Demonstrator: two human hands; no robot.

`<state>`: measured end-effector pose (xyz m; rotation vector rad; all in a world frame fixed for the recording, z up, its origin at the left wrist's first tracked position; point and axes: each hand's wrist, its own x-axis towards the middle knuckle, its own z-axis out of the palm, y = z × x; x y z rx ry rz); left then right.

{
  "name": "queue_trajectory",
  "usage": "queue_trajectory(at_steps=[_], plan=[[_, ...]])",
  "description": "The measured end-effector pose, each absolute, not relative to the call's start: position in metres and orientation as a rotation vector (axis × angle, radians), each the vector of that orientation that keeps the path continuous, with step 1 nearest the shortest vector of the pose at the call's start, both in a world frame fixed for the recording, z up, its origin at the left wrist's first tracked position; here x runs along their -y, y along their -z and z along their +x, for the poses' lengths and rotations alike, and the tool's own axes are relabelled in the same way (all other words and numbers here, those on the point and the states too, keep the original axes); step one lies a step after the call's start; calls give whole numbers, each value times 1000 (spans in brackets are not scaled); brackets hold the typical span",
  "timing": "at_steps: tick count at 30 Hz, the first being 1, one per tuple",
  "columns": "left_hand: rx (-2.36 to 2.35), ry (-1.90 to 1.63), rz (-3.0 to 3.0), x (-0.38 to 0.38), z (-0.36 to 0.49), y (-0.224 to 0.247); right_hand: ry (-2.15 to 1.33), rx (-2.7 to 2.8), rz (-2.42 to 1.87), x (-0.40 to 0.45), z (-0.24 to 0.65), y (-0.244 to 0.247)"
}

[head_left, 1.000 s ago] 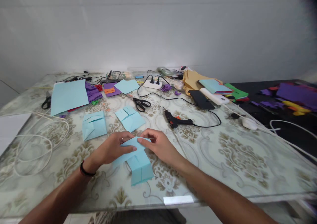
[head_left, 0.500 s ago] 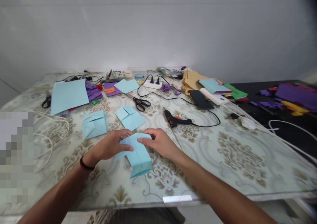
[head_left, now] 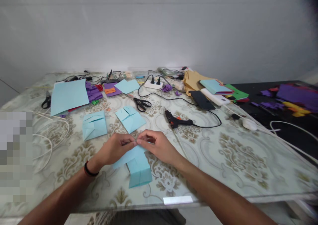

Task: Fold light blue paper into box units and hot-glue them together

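Note:
A light-blue folded paper [head_left: 139,168] is between my hands near the table's front edge, its lower end creased and partly standing up. My left hand [head_left: 118,147] pinches the paper's far edge from the left, thumb and fingers together. My right hand [head_left: 155,145] pinches the same edge from the right; the two sets of fingertips meet at its middle. The fingers cover most of that edge. Just beyond lie two more folded light-blue papers, one on the left [head_left: 94,125] and one ahead [head_left: 130,119].
A hot glue gun [head_left: 176,120] lies right of centre with its cord trailing. Black-handled scissors [head_left: 141,104] rest ahead of my hands. Farther back are a power strip [head_left: 152,84], a large blue sheet [head_left: 70,97], purple scraps [head_left: 93,91] and a dark phone [head_left: 201,100].
My fingertips have come together at the middle of the paper's far edge. The paper has shifted slightly nearer to me and its far part has tilted.

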<state>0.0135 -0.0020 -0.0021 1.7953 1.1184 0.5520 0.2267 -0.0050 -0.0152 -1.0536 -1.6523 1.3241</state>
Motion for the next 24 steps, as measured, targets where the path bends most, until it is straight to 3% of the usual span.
queue_trajectory(at_steps=[20, 24], plan=[[-1140, -573, 1767, -16, -4, -1, -1165, 1843, -1135, -18, 261, 2], [-1088, -589, 1769, -10, 5, 8, -1289, 1831, -1113, -6, 242, 6]])
